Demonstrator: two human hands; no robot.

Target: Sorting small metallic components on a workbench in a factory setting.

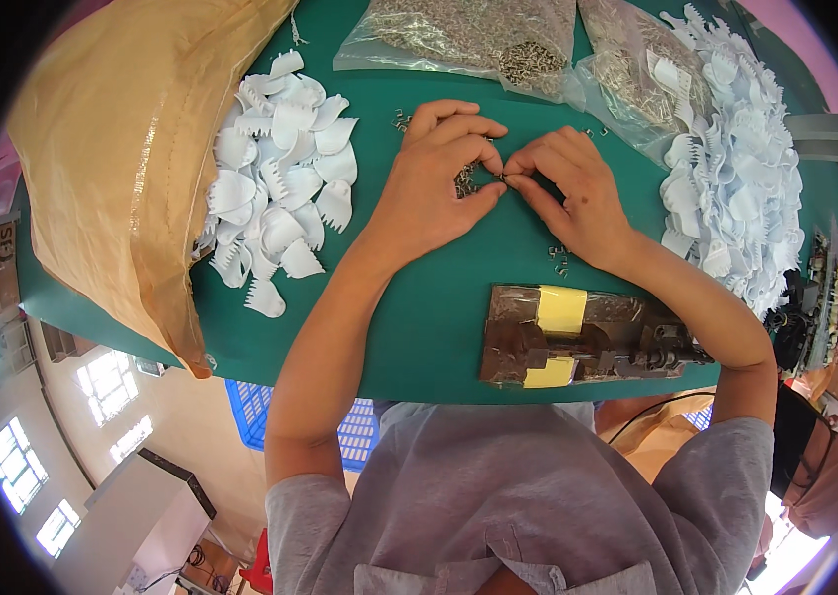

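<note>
Over the green table my left hand and my right hand meet fingertip to fingertip. Each is closed in a pinch on a tiny metal piece, perhaps a small spring or clip, too small to name surely. Partly hidden behind my left fingers lies a little pile of small metal springs or clips. A few loose ones rest below my right hand. To the left spreads a heap of white plastic claw-shaped parts with toothed edges. A brown metal fixture with yellow tape sits near the table's front edge.
A large tan sack leans at the left. Clear bags of small metal parts lie at the back. Another big white heap covers the right side. Below the table edge is a blue plastic crate.
</note>
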